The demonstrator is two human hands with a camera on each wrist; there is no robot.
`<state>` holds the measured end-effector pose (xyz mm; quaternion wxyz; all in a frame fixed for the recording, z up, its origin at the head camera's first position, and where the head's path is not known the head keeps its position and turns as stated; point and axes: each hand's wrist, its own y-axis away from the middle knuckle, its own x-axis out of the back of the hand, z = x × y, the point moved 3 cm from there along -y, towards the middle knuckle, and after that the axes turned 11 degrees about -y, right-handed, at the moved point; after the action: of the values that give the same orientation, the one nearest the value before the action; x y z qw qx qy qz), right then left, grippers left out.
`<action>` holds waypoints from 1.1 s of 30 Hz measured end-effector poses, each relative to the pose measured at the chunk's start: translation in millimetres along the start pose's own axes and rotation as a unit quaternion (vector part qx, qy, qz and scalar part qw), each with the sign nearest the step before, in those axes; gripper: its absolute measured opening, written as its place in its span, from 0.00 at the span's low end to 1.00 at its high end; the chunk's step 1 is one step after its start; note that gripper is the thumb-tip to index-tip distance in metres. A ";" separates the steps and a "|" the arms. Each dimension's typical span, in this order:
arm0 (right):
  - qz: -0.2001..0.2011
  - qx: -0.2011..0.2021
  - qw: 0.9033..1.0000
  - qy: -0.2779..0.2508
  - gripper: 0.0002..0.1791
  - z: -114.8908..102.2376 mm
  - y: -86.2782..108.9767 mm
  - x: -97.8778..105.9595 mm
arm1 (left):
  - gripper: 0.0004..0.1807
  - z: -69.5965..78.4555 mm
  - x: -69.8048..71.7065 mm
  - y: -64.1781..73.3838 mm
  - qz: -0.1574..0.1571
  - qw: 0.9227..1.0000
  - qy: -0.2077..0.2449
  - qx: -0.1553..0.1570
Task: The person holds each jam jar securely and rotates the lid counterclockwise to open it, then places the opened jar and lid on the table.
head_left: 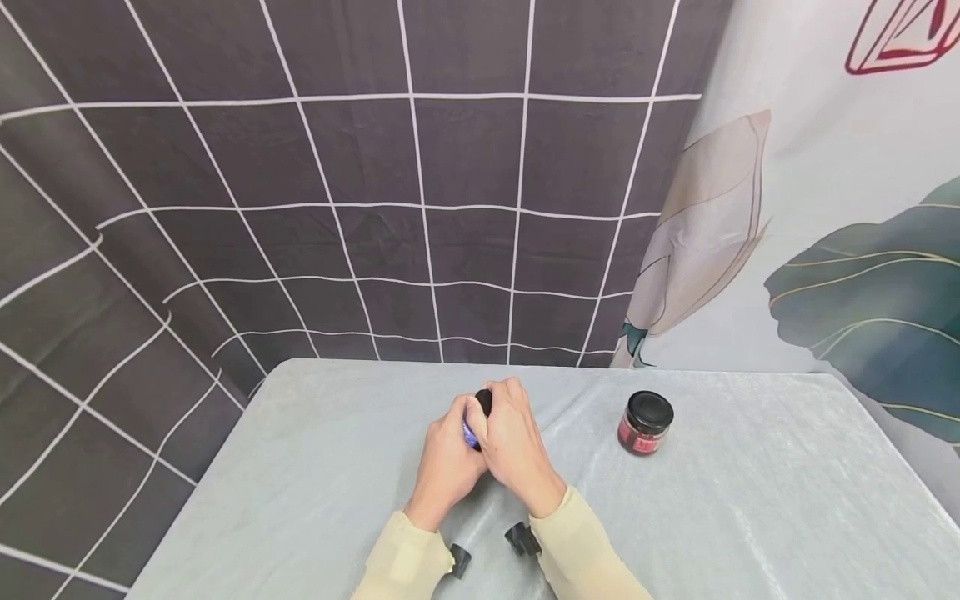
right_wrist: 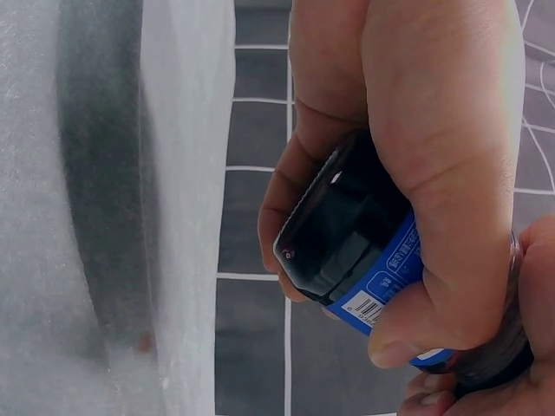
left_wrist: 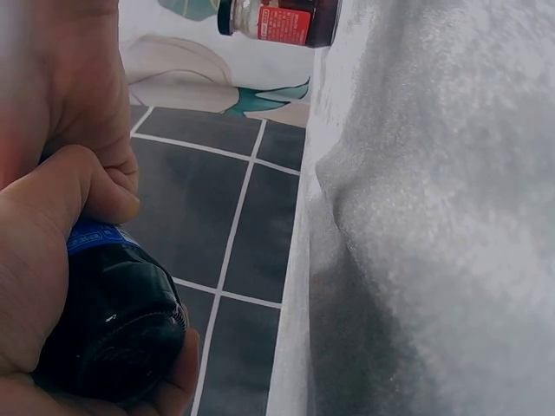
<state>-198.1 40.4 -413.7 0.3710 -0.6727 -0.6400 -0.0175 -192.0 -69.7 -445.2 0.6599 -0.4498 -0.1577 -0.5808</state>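
Note:
Both hands meet around a dark glass jar with a blue label (right_wrist: 381,269) and a black lid (head_left: 484,402). My left hand (head_left: 446,454) wraps its fingers and thumb around the jar's body. On the lid end sits my right hand (head_left: 517,437), fingers curled over it and hiding most of the lid. The jar is held tilted above the table; its dark base (left_wrist: 130,347) shows in the left wrist view, apart from the cloth. Whether the lid is loose cannot be seen.
To the right of the hands, a second jar (head_left: 645,423) with a black lid and red label stands upright on the grey cloth-covered table (head_left: 300,500). Behind the table hangs a dark gridded curtain (head_left: 465,158), with a leaf-printed white one (head_left: 810,167) at right.

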 end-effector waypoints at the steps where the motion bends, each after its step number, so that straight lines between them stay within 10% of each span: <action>1: 0.000 0.003 1.000 0.001 0.18 -0.2 0.1 -0.1 | 0.29 0.1 0.4 0.0 -0.001 1.000 0.002 0.000; 33: 0.000 0.031 1.000 0.004 0.16 0.7 0.1 -0.1 | 0.27 0.8 3.3 0.2 -0.007 1.000 0.012 0.006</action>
<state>-198.4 40.7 -414.3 0.3940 -0.6607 -0.6389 0.0001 -190.6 -71.2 -442.4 0.6601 -0.4380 -0.1567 -0.5898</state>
